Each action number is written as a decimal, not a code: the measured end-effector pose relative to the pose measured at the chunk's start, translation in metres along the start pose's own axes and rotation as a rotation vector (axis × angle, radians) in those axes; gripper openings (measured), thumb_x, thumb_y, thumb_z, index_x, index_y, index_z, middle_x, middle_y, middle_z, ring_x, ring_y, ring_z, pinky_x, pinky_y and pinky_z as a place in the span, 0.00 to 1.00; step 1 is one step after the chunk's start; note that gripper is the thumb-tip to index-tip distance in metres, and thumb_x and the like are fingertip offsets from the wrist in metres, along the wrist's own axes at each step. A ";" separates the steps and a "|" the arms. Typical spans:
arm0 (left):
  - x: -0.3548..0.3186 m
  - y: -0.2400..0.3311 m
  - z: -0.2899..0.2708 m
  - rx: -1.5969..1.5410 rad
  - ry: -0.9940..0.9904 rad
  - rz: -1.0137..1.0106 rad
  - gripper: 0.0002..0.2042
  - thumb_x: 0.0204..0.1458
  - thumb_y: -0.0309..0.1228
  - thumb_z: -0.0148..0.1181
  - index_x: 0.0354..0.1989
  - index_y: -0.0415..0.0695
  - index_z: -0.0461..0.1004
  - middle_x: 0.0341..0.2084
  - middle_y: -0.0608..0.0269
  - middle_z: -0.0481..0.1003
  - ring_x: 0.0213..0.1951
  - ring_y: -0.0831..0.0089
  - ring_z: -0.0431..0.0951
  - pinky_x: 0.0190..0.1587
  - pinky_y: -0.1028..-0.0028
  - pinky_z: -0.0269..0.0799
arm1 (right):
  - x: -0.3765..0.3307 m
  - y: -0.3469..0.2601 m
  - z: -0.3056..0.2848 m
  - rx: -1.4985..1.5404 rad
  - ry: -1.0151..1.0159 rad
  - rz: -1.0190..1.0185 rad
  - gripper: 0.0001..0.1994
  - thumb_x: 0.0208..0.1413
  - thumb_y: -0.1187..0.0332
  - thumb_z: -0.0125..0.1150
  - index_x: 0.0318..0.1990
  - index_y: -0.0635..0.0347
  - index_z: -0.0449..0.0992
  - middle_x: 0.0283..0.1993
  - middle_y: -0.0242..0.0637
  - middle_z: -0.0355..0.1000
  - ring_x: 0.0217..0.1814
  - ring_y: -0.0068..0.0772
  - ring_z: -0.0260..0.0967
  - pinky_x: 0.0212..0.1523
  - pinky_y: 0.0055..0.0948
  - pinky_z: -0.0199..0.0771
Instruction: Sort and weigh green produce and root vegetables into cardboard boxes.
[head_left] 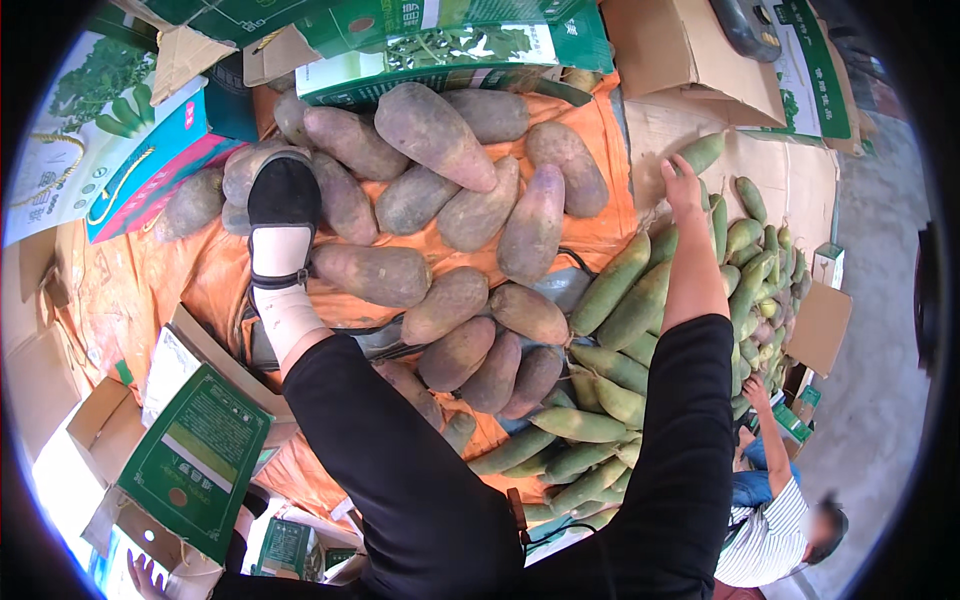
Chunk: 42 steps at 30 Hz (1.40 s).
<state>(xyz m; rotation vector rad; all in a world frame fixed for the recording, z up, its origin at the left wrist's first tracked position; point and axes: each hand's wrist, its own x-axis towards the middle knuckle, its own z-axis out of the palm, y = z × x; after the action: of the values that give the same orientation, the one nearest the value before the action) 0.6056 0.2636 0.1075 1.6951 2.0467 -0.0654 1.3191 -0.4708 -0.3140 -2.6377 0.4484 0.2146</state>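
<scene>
My right hand [683, 188] reaches far to the upper right, its fingers closed around the near end of a green radish [706, 150] over the cardboard. Below it lies a pile of long green radishes [612, 285]. Large, thick root vegetables with purplish skin [435, 135] are spread over an orange sheet [460, 240] in the middle. At the lower left my left hand [145, 577] shows only its fingers, spread apart beside an open green and white carton [195, 465]. My left arm lies mostly along the lower edge.
My leg with a black shoe [285, 190] stretches among the purplish roots. Printed green cartons [430, 60] line the far side, with a gift box [165, 150] at the left. At the lower right, another person in a striped shirt [765, 540] reaches into the radish pile.
</scene>
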 end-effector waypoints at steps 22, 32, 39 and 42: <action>0.037 -0.046 -0.020 -0.003 -0.085 0.315 0.27 0.55 0.52 0.44 0.60 0.53 0.62 0.52 0.58 0.68 0.53 0.66 0.68 0.54 0.61 0.61 | -0.386 0.041 -0.243 0.798 -0.137 0.400 0.17 0.51 0.66 0.60 0.49 0.59 0.71 0.35 0.37 0.75 0.29 0.27 0.73 0.31 0.24 0.74; 0.073 -0.051 -0.013 -0.280 -0.152 0.405 0.24 0.55 0.41 0.54 0.58 0.42 0.64 0.47 0.53 0.71 0.49 0.63 0.71 0.50 0.68 0.68 | -0.519 0.176 -0.332 0.494 0.229 0.440 0.15 0.51 0.67 0.59 0.48 0.56 0.76 0.39 0.28 0.73 0.36 0.17 0.69 0.34 0.17 0.68; 0.059 -0.066 -0.022 -0.335 -0.216 0.537 0.25 0.56 0.44 0.52 0.57 0.41 0.64 0.49 0.52 0.70 0.52 0.62 0.68 0.53 0.66 0.65 | -0.551 0.137 -0.227 0.335 -0.198 0.393 0.13 0.56 0.61 0.55 0.37 0.62 0.77 0.31 0.33 0.75 0.31 0.21 0.69 0.31 0.24 0.69; 0.046 -0.071 -0.029 -0.339 -0.157 0.590 0.24 0.57 0.44 0.51 0.57 0.42 0.65 0.50 0.53 0.70 0.53 0.63 0.68 0.54 0.67 0.64 | -0.574 0.101 -0.169 0.392 -0.315 0.276 0.10 0.55 0.65 0.56 0.35 0.62 0.76 0.27 0.34 0.72 0.27 0.20 0.67 0.26 0.27 0.67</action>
<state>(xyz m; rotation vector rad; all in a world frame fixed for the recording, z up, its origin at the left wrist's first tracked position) 0.5242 0.2988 0.0963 1.9200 1.2929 0.3124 0.7600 -0.4749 -0.0776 -2.1081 0.6685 0.5592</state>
